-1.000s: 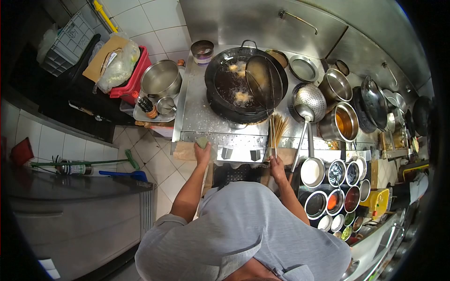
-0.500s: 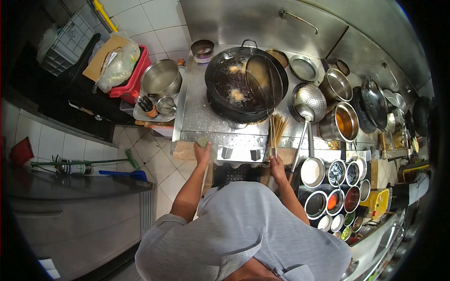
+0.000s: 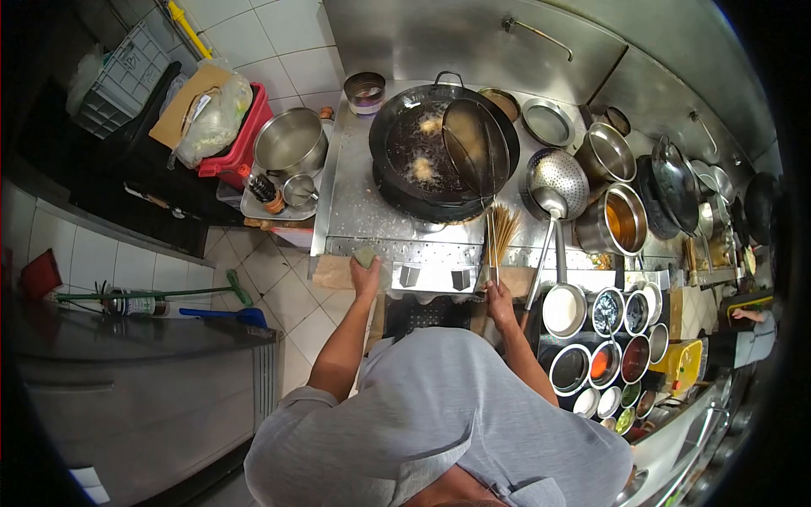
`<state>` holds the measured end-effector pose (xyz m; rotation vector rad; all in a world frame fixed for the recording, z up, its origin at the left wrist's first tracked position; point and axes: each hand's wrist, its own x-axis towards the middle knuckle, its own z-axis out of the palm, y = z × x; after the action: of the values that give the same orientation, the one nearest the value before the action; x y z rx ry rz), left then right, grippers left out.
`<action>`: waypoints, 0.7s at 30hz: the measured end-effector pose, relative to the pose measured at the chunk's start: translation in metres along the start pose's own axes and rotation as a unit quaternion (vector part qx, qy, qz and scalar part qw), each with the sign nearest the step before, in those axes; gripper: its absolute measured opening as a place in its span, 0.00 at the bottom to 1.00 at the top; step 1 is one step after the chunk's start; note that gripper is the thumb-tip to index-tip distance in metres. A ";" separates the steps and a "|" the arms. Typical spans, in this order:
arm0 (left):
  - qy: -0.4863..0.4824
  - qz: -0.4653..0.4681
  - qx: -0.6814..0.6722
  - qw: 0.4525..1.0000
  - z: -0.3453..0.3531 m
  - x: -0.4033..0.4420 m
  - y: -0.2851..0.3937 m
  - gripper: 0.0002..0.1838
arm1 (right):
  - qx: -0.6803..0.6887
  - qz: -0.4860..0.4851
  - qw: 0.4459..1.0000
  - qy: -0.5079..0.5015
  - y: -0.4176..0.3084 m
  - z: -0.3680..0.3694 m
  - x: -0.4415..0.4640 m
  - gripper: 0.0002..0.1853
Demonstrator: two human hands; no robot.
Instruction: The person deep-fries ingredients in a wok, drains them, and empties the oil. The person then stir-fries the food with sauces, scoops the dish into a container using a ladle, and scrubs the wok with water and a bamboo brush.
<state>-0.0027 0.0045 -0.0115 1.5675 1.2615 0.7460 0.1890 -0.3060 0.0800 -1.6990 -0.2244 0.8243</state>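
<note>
My left hand (image 3: 365, 279) is closed on a greenish pad (image 3: 364, 256) at the front left edge of the steel stove top (image 3: 346, 215). My right hand (image 3: 499, 299) is closed round the thin metal handle of a wire strainer (image 3: 467, 139), whose round mesh rests over the right side of the black wok (image 3: 397, 114). Pale pieces of food (image 3: 422, 170) float in the dark bubbling oil. Beside the handle, just beyond my right hand, lies a bamboo brush (image 3: 504, 230).
Right of the wok are a perforated ladle (image 3: 557, 177), a pot of orange liquid (image 3: 621, 221) and several bowls of ingredients (image 3: 570, 369). A large pot (image 3: 290, 144) and a red bin (image 3: 228, 160) stand left. Another person's arm (image 3: 752, 315) shows at far right.
The food pieces have drifted slightly in the oil. Another person's arm has come into view at the far right. My hands have stayed in place.
</note>
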 end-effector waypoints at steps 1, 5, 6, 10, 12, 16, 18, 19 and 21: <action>0.001 0.003 -0.002 1.000 0.000 0.000 -0.001 0.34 | 0.001 -0.001 1.000 0.000 0.000 0.000 0.000 0.15; 0.000 0.002 -0.001 1.000 -0.002 -0.003 0.004 0.34 | -0.002 0.013 1.000 0.004 -0.005 0.001 -0.002 0.15; 0.000 0.002 -0.001 1.000 -0.003 -0.004 0.008 0.34 | -0.002 0.013 1.000 0.004 -0.004 0.001 -0.001 0.15; 0.001 -0.007 0.001 1.000 -0.003 -0.006 0.013 0.34 | 0.000 0.004 1.000 0.001 -0.001 0.000 0.000 0.16; 0.003 -0.009 -0.001 1.000 -0.001 -0.004 0.009 0.34 | -0.003 0.003 1.000 0.002 -0.001 0.000 0.000 0.16; 0.010 0.003 0.003 1.000 0.000 -0.003 0.003 0.33 | 0.004 -0.005 1.000 -0.003 0.002 -0.001 0.000 0.17; 0.010 0.004 0.001 1.000 0.000 -0.003 0.004 0.32 | 0.005 -0.006 1.000 -0.002 0.002 0.000 0.001 0.17; 0.007 0.002 -0.005 1.000 0.000 -0.003 0.003 0.32 | 0.008 -0.002 1.000 -0.001 0.001 0.000 0.000 0.17; 0.004 0.001 -0.011 1.000 0.000 -0.002 0.002 0.32 | 0.011 0.002 1.000 0.000 -0.001 0.000 0.000 0.17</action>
<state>-0.0021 0.0029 -0.0093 1.5509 1.2542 0.7661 0.1888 -0.3057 0.0810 -1.6790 -0.2119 0.8274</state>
